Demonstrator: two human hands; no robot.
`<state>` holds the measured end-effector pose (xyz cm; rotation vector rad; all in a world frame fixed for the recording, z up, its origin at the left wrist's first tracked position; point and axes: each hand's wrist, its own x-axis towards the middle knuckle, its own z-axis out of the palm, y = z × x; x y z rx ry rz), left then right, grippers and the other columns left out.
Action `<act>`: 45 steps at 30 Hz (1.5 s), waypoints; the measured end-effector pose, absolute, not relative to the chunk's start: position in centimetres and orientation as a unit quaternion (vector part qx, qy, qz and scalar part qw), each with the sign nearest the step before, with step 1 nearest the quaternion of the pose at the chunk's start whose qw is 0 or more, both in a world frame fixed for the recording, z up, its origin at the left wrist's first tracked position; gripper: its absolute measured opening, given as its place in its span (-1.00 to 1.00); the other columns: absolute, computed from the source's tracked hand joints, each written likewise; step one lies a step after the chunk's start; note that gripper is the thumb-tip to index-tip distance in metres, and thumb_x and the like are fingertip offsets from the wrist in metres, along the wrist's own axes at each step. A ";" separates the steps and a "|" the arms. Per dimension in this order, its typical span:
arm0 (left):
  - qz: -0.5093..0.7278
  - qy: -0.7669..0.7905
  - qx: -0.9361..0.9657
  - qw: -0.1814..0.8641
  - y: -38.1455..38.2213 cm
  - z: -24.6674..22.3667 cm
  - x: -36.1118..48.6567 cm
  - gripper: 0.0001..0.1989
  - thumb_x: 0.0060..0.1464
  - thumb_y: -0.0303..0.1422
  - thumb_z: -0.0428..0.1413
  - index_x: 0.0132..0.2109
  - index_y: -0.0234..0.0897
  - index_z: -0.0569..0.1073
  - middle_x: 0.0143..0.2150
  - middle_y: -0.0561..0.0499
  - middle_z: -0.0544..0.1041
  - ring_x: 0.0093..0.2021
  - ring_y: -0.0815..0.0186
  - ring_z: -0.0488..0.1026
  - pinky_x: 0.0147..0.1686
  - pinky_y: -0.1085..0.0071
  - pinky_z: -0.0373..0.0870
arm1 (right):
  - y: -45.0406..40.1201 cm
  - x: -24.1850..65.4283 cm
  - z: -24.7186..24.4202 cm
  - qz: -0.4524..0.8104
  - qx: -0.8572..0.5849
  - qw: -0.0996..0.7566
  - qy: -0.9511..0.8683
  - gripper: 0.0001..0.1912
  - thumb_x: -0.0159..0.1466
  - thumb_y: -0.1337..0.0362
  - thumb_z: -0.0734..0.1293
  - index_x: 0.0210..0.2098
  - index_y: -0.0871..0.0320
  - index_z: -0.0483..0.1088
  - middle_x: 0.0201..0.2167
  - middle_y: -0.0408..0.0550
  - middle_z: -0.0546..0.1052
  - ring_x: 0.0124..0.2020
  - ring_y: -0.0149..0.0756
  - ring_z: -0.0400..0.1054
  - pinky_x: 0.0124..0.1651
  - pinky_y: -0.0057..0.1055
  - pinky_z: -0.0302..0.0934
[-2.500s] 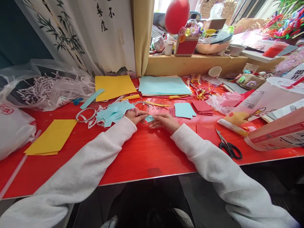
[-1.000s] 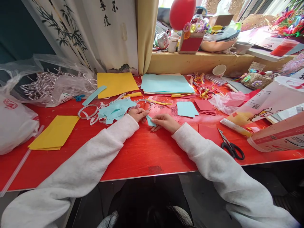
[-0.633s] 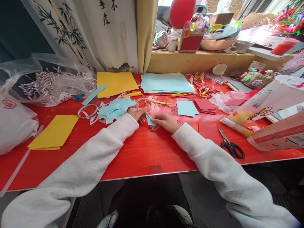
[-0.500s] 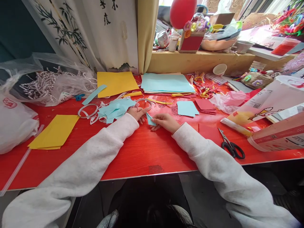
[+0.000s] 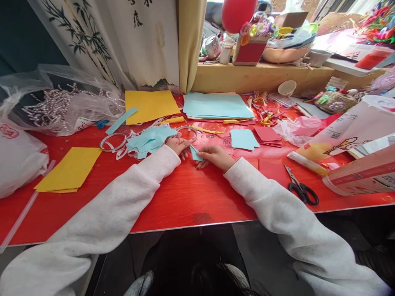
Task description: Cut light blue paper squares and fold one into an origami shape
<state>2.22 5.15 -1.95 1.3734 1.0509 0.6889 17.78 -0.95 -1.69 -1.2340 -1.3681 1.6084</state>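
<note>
A small folded piece of light blue paper (image 5: 195, 153) is between my two hands, just above the red table (image 5: 185, 197). My right hand (image 5: 216, 157) pinches its right side between thumb and fingers. The thumb and curled fingers of my left hand (image 5: 179, 146) close at the paper's upper left corner. Just behind the left hand is a clear ring like a tape roll (image 5: 195, 132); whether the hand touches it I cannot tell. A heap of light blue paper pieces (image 5: 151, 140) lies left of that hand. Small light blue squares (image 5: 242, 139) and red squares (image 5: 268, 135) are stacked to the right.
Black-handled scissors (image 5: 300, 187) lie right of my right arm, near paper cups (image 5: 361, 172) and a glue-stick-like tube (image 5: 307, 163). Yellow paper (image 5: 70, 168) and another ring (image 5: 112, 142) are at left. Larger blue sheets (image 5: 217, 105) and yellow sheets (image 5: 151, 107) lie at the back.
The view has shifted very slightly. Both hands and the folded paper keep nearly the same position, with only a tiny movement of the fingers.
</note>
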 end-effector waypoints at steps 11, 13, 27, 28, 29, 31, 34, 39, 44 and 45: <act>0.299 0.463 0.586 0.594 4.9 -1.5 2.1 -0.86 -0.01 -0.46 0.08 -0.49 -0.41 0.35 -0.77 0.11 0.32 -0.76 0.47 0.28 -0.76 0.57 0.22 | -1.0 17.8 -1.4 0.615 -0.479 0.330 -0.532 -0.85 0.22 0.42 0.19 -0.48 0.26 0.30 -0.56 -0.06 0.51 -0.56 -0.38 0.44 -0.48 -0.51 0.36; 0.303 0.455 0.571 0.612 4.9 -1.3 2.1 -0.86 0.01 -0.49 0.05 -0.49 -0.41 0.35 -0.75 0.11 0.34 -0.75 0.48 0.29 -0.75 0.56 0.24 | -0.9 17.9 -1.5 0.624 -0.469 0.328 -0.533 -0.86 0.22 0.41 0.19 -0.47 0.26 0.31 -0.55 -0.06 0.52 -0.55 -0.38 0.44 -0.47 -0.50 0.36; 0.341 0.371 0.701 0.505 5.0 -2.4 1.8 -0.64 -0.18 -0.12 0.13 -0.35 -0.36 0.42 -0.56 0.09 0.40 -0.53 0.45 0.32 -0.46 0.48 0.30 | -1.1 17.9 -1.7 0.556 -0.486 0.327 -0.590 -0.82 0.13 0.24 0.30 -0.45 0.27 0.32 -0.63 -0.14 0.42 -0.62 -0.49 0.33 -0.56 -0.56 0.24; 0.341 0.364 0.718 0.486 4.9 -2.3 1.8 -0.63 -0.14 -0.11 0.10 -0.32 -0.36 0.45 -0.51 0.07 0.42 -0.47 0.43 0.33 -0.37 0.47 0.31 | -1.1 17.9 -1.7 0.538 -0.484 0.317 -0.613 -0.80 0.11 0.22 0.31 -0.46 0.28 0.33 -0.65 -0.17 0.38 -0.65 -0.53 0.27 -0.59 -0.58 0.19; 0.334 0.358 0.737 0.467 4.8 -2.2 1.7 -0.62 -0.10 -0.10 0.07 -0.28 -0.36 0.47 -0.45 0.05 0.44 -0.39 0.41 0.35 -0.27 0.45 0.30 | -1.1 17.9 -1.7 0.522 -0.482 0.308 -0.633 -0.77 0.10 0.20 0.32 -0.49 0.28 0.33 -0.67 -0.19 0.35 -0.67 -0.55 0.22 -0.62 -0.59 0.14; 0.308 0.346 0.771 0.437 4.7 -2.1 1.7 -0.59 -0.05 -0.11 0.03 -0.17 -0.33 0.48 -0.32 0.01 0.45 -0.24 0.34 0.36 -0.13 0.42 0.25 | -1.2 17.9 -1.7 0.502 -0.481 0.303 -0.652 -0.73 0.09 0.16 0.31 -0.55 0.27 0.31 -0.70 -0.22 0.30 -0.70 -0.58 0.15 -0.64 -0.59 0.06; 0.255 0.345 0.780 0.455 4.6 -2.2 1.7 -0.47 -0.07 -0.12 0.06 0.02 -0.31 0.37 -0.31 -0.02 0.43 -0.29 0.31 0.39 -0.21 0.37 0.32 | -1.3 17.9 -1.8 0.481 -0.493 0.329 -0.646 -0.70 0.12 0.12 0.27 -0.56 0.25 0.28 -0.73 -0.25 0.26 -0.71 -0.58 0.12 -0.65 -0.58 0.00; 0.221 0.349 0.755 0.510 5.1 -3.0 1.5 -0.36 -0.07 -0.12 0.05 0.15 -0.30 0.22 -0.53 0.07 0.38 -0.71 0.46 0.24 -0.66 0.45 0.23 | -1.1 18.0 -1.9 0.526 -0.465 0.305 -0.643 -0.70 0.08 0.10 0.31 -0.43 0.25 0.31 -0.65 -0.20 0.35 -0.65 -0.54 0.23 -0.61 -0.58 0.14; 0.259 0.353 0.790 0.429 5.7 -3.7 1.1 -0.40 -0.08 -0.05 0.04 0.09 -0.23 0.30 -0.19 -0.07 0.49 -0.34 0.28 0.44 -0.29 0.34 0.37 | -1.0 17.7 -1.7 0.573 -0.498 0.335 -0.558 -0.66 0.15 0.06 0.23 -0.45 0.27 0.31 -0.62 -0.11 0.43 -0.64 -0.52 0.32 -0.60 -0.59 0.23; 0.269 0.345 0.799 0.412 5.8 -3.8 1.0 -0.42 -0.08 -0.05 0.04 0.08 -0.21 0.32 -0.11 -0.08 0.47 -0.18 0.22 0.42 -0.16 0.31 0.34 | -1.0 17.6 -1.7 0.580 -0.505 0.345 -0.539 -0.67 0.16 0.08 0.23 -0.48 0.27 0.30 -0.64 -0.12 0.42 -0.65 -0.52 0.32 -0.61 -0.60 0.23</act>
